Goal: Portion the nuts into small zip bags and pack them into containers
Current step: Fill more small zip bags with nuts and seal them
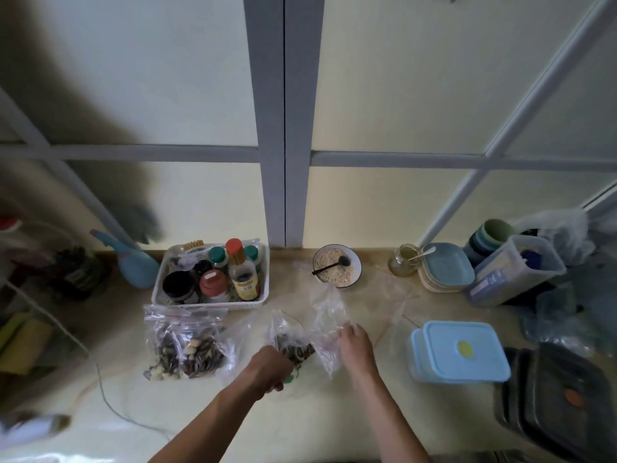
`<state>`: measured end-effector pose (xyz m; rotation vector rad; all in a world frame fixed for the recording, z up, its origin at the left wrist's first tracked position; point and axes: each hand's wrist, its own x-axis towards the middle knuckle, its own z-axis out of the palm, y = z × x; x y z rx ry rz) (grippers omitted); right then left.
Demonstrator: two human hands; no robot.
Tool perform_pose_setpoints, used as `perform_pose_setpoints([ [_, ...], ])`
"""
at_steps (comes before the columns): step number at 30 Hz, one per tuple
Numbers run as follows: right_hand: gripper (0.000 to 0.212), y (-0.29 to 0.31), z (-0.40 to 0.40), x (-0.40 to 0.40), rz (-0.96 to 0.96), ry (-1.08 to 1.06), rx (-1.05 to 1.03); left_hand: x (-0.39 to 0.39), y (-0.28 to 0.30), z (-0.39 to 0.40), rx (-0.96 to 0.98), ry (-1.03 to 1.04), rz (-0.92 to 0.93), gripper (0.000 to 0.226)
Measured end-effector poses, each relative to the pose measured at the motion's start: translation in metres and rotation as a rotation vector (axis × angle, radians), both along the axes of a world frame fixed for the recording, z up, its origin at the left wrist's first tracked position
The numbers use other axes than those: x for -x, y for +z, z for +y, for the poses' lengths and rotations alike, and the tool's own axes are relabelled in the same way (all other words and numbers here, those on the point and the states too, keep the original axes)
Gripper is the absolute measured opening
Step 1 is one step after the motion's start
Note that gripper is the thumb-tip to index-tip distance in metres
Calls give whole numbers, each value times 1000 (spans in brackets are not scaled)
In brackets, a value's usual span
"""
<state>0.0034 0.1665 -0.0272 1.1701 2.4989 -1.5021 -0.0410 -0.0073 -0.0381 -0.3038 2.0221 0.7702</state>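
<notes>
My left hand [271, 367] grips the lower part of a clear plastic bag of dark striped seeds [295, 349] at the middle of the counter. My right hand [354, 342] pinches a thin empty clear bag [329, 310] that stands up beside the seed bag. To the left lie filled zip bags [187, 345] with red seal strips, holding seeds and pale nuts. Stacked light blue lidded containers [464, 352] sit to the right of my right hand.
A white basket of jars and bottles [213, 279] stands at the back left, a bowl of oats with a black spoon [337, 267] behind the bags. Plates, cups and a clear tub [514, 272] crowd the back right. Dark containers [561, 396] fill the right edge.
</notes>
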Motion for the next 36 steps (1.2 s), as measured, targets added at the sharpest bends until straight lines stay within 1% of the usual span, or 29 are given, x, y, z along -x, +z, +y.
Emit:
perform_pose_setpoints([
  [1,25,6,-5,1,-41,57,51,0,0,-4,-21,14,-5,3],
  [2,26,11,-6,2,-33,104,100,-1,2,-8,-58,46,-10,5],
  [5,29,23,-10,6,29,129,219,-5,8,-18,-189,134,-16,9],
  [7,33,28,-12,9,36,160,234,-5,6,-24,-227,159,-37,8],
  [8,33,28,-13,9,43,167,247,-4,3,-27,-235,160,-45,13],
  [12,32,26,-13,7,27,115,259,-3,-6,-32,-238,145,-79,28],
  [14,35,24,-10,5,14,80,260,-5,-5,-31,-242,143,-79,30],
  [16,35,24,-8,4,10,16,269,-7,-3,-30,-253,142,-87,29],
  [17,33,24,-6,4,24,-50,271,-7,-1,-29,-262,145,-90,28],
  [20,15,26,7,3,84,-337,222,-9,0,-25,-250,166,-88,27],
  [21,12,28,13,2,100,-408,185,-9,2,-23,-243,173,-86,27],
  [23,18,33,24,0,125,-437,138,-10,5,-17,-243,194,-85,28],
  [24,22,35,28,0,132,-397,136,-10,7,-15,-253,206,-85,28],
  [26,31,44,31,0,168,-246,176,-9,9,-9,-274,230,-93,26],
  [29,49,62,26,-1,200,85,272,-11,15,0,-281,246,-102,20],
  [30,52,69,22,-1,222,189,266,-11,17,3,-287,255,-94,17],
  [32,50,81,12,-2,338,296,170,-13,22,8,-300,270,-77,14],
  [34,44,93,5,-2,495,323,65,-16,26,11,-299,280,-51,14],
  [35,39,97,3,-2,540,348,64,-17,28,14,-299,280,-39,14],
  [36,33,101,1,-2,548,386,108,-18,29,15,-297,275,-22,14],
])
